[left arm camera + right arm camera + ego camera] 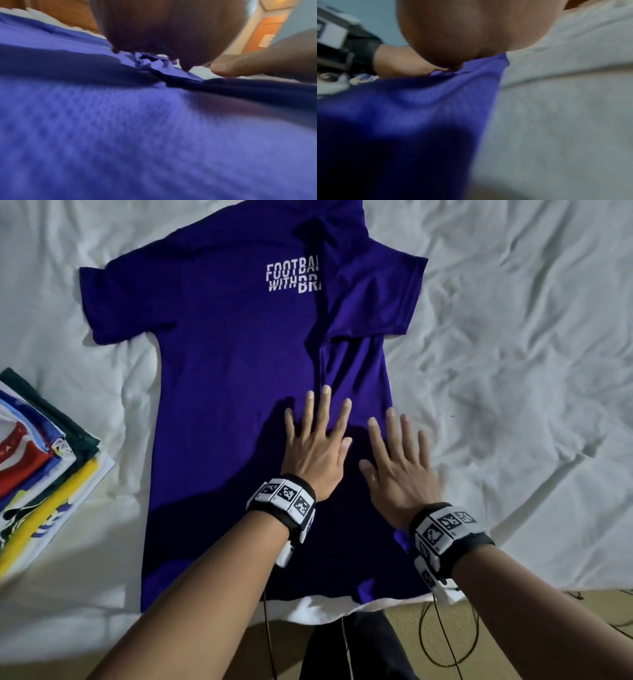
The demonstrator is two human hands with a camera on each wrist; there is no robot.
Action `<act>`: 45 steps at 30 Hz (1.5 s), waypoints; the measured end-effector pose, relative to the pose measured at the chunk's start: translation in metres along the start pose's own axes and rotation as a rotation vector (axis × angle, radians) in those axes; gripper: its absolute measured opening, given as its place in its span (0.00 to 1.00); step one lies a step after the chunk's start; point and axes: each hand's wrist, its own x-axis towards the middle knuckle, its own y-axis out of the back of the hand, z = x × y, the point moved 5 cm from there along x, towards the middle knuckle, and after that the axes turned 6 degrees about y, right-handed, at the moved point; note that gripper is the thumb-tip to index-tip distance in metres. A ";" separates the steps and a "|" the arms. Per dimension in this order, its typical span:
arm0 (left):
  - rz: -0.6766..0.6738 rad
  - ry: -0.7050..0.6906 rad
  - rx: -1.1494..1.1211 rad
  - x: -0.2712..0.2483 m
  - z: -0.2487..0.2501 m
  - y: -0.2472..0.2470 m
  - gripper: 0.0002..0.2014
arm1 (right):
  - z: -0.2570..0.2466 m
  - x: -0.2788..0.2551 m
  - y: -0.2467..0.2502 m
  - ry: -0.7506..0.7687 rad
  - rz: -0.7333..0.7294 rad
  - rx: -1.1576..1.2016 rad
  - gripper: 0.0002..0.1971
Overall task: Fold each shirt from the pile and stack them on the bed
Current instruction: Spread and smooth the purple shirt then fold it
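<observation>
A purple t-shirt [233, 378] with white lettering lies spread on the white bed sheet [513, 337]. Its right side is folded inward over the body, sleeve on top. My left hand [317, 436] presses flat on the folded part, fingers straight and spread. Beside it, my right hand [399, 460] lies flat on the shirt's right edge, fingers straight too. In the left wrist view the palm [168, 27] sits over the purple fabric [137, 135], with the right hand's finger [240, 66] beside it. The right wrist view shows the palm [471, 29] above the shirt edge [419, 108] and the sheet [565, 108].
A stack of folded shirts [41, 460] in red, blue, green, yellow and white lies at the left of the bed. The bed's near edge and a tan floor [548, 628] with black cables [445, 645] are at the bottom right.
</observation>
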 end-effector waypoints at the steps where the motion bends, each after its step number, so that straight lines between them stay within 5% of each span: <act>1: -0.042 -0.076 0.028 0.001 0.003 -0.005 0.32 | -0.003 -0.003 -0.005 0.069 -0.030 -0.011 0.34; 4: -0.102 -0.034 0.100 0.006 -0.016 -0.016 0.32 | 0.012 -0.010 -0.016 -0.028 -0.139 -0.016 0.35; 8: -0.134 0.119 0.006 0.009 -0.032 0.007 0.31 | 0.009 -0.005 0.007 -0.152 -0.087 0.039 0.36; 11: -0.211 0.225 -0.084 0.012 -0.043 0.032 0.30 | -0.010 0.019 0.039 -0.088 -0.060 0.099 0.34; 21: 0.024 0.616 -0.262 0.059 -0.155 0.114 0.23 | -0.080 0.173 0.109 0.113 0.000 0.134 0.29; 28: -0.120 1.052 -0.300 0.080 -0.247 0.130 0.23 | -0.165 0.287 0.125 0.306 -0.045 -0.074 0.22; 32: -0.110 1.069 -0.343 0.096 -0.274 0.121 0.27 | -0.207 0.346 0.120 0.378 -0.094 -0.182 0.17; 37: -0.084 1.046 -0.360 0.103 -0.278 0.112 0.21 | -0.237 0.415 0.124 0.295 -0.054 -0.054 0.15; 43: 0.005 0.992 -0.354 0.105 -0.280 0.100 0.17 | -0.253 0.462 0.122 0.232 -0.068 -0.012 0.25; 45: 0.018 0.976 -0.331 0.106 -0.279 0.096 0.16 | -0.254 0.469 0.118 0.220 -0.058 -0.034 0.22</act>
